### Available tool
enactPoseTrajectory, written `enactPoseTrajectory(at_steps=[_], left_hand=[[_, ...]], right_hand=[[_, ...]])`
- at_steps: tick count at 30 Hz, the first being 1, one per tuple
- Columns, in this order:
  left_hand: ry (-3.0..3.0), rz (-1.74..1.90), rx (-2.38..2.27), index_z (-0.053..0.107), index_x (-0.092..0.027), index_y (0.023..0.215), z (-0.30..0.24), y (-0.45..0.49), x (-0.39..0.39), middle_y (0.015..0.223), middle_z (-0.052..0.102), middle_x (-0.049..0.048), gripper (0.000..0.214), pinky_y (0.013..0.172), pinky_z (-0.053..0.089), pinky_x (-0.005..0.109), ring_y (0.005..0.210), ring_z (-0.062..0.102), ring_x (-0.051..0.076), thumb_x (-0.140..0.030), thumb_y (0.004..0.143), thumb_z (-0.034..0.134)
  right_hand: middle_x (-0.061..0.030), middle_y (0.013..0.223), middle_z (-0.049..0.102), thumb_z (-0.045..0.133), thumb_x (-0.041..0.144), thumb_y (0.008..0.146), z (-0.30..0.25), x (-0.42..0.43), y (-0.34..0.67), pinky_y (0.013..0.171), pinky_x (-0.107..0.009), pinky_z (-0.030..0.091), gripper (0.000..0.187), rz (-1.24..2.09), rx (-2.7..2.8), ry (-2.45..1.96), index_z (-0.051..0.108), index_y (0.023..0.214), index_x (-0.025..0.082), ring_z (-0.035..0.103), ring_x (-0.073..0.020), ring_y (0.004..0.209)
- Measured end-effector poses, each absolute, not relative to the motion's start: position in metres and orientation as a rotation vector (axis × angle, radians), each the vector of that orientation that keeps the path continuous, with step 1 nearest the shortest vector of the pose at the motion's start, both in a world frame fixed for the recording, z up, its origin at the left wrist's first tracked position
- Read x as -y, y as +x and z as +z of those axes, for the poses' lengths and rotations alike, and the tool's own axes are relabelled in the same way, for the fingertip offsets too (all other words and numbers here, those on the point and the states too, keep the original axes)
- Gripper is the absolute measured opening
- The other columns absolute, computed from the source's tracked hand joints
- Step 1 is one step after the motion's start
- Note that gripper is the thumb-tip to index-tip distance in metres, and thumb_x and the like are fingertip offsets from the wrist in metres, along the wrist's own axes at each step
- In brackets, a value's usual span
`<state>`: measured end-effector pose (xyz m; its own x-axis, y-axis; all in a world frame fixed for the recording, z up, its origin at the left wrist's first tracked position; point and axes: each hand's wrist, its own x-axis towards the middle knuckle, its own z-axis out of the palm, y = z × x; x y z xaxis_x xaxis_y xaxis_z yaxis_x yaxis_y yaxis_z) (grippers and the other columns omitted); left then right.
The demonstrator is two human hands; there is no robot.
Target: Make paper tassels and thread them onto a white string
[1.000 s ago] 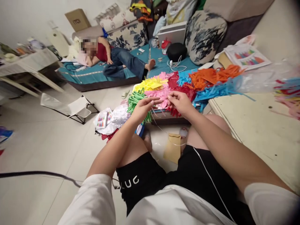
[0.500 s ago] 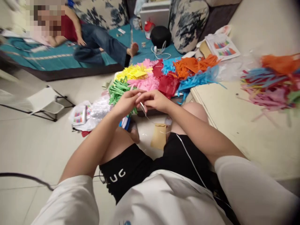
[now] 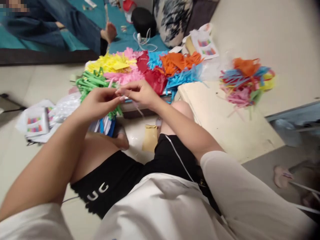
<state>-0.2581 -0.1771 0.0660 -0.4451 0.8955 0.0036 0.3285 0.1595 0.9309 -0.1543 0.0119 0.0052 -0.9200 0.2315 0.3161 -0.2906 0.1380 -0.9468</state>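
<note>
My left hand and my right hand meet at the fingertips above my lap, both closed in a pinch. A thin pale strand, blurred, hangs below the right fingers. What lies right between the fingertips is too small to make out. Just beyond the hands are piles of tissue-paper tassels: green near the left hand, pink behind the fingertips, dark red and blue past the right hand, yellow and orange farther back.
A pale table to the right carries a multicoloured tassel bunch. Printed packets and clear plastic lie at left. A tan envelope is on the floor between my legs. Someone in jeans lies on the teal sofa.
My view has swung right and down, so everything sits farther left. The fingertips have shifted from overlapping to a pinch tip to tip; the white strand now hangs differently, as a short blurred length.
</note>
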Motion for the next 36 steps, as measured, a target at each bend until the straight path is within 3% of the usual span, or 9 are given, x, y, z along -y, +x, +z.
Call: enactPoseTrajectory(at_steps=[1,3,7,12,19,24,26,29,36], left_hand=[[1.176,1.348,-1.838,0.078,-0.021,0.083,0.062,-0.258,0.174,0.061,0.056,-0.0039,0.051,0.054,0.024,0.023,0.060,0.040,0.009,-0.066,0.085,0.102],[1.067,1.494,-1.763,0.078,-0.024,0.094,0.053,-0.259,0.169,0.066,0.058,-0.0030,0.050,0.055,0.036,0.024,0.064,0.055,0.013,-0.063,0.082,0.107],[0.788,1.643,-1.623,0.076,-0.025,0.110,0.040,-0.264,0.161,0.075,0.065,-0.0005,0.041,0.071,0.056,0.026,0.089,0.080,0.022,-0.037,0.087,0.108],[0.969,1.521,-1.650,0.076,-0.020,0.095,0.047,-0.265,0.158,0.068,0.065,0.0006,0.020,0.079,0.060,0.030,0.092,0.078,0.025,-0.014,0.092,0.095],[1.194,1.339,-1.708,0.070,-0.015,0.080,0.070,-0.262,0.146,0.064,0.053,-0.0041,0.023,0.076,0.049,0.026,0.072,0.065,0.011,-0.003,0.100,0.073],[1.287,1.349,-1.699,0.073,-0.020,0.085,0.071,-0.264,0.150,0.065,0.051,-0.0046,0.025,0.066,0.043,0.027,0.064,0.046,0.008,-0.005,0.105,0.069],[1.315,1.280,-1.767,0.073,-0.021,0.080,0.072,-0.263,0.153,0.063,0.052,-0.0041,0.031,0.066,0.041,0.029,0.065,0.044,0.009,-0.003,0.104,0.068],[1.334,1.232,-1.837,0.070,-0.020,0.071,0.075,-0.260,0.155,0.064,0.055,-0.0030,0.038,0.068,0.037,0.030,0.067,0.045,0.009,0.006,0.100,0.065],[1.362,1.460,-1.532,0.077,-0.017,0.082,0.068,-0.260,0.148,0.073,0.071,-0.0038,0.037,0.069,0.047,0.026,0.066,0.058,0.008,0.011,0.100,0.061]], right_hand=[[-0.0024,0.090,0.080,0.095,0.088,0.086,0.005,-0.014,-0.153,0.079,-0.022,0.060,0.072,1.850,2.044,0.039,0.082,0.102,0.019,0.075,-0.0173,0.095],[0.0010,0.079,0.072,0.090,0.092,0.088,0.002,-0.018,-0.152,0.067,-0.020,0.053,0.076,1.881,2.048,0.046,0.082,0.109,0.019,0.070,-0.0141,0.081],[0.0045,0.076,0.063,0.090,0.090,0.090,-0.007,-0.025,-0.153,0.057,-0.020,0.041,0.077,1.926,2.049,0.078,0.083,0.117,0.018,0.055,-0.0088,0.065],[0.0055,0.075,0.063,0.101,0.073,0.085,0.000,-0.019,-0.147,0.055,-0.020,0.034,0.063,1.972,1.983,-0.093,0.083,0.109,0.018,0.051,-0.0074,0.061],[0.0068,0.072,0.065,0.108,0.048,0.066,0.028,-0.019,-0.130,0.058,-0.021,0.037,0.048,2.122,1.904,-0.053,0.085,0.100,0.022,0.066,-0.0095,0.068],[0.0049,0.076,0.073,0.095,0.033,0.086,0.036,-0.021,-0.139,0.065,-0.025,0.047,0.021,1.795,2.061,-0.019,0.093,0.106,0.030,0.059,-0.0106,0.066],[0.0044,0.078,0.076,0.091,0.023,0.094,0.040,-0.019,-0.137,0.072,-0.025,0.053,0.010,1.717,2.115,-0.031,0.093,0.102,0.027,0.064,-0.0109,0.071],[0.0056,0.081,0.080,0.087,0.011,0.101,0.049,-0.012,-0.128,0.077,-0.022,0.056,0.014,1.685,2.147,0.011,0.093,0.102,0.024,0.068,-0.0080,0.073],[0.0036,0.075,0.076,0.070,-0.002,0.111,0.048,-0.006,-0.132,0.057,-0.021,0.049,0.027,1.863,1.809,0.055,0.085,0.097,0.015,0.063,-0.0067,0.059]])
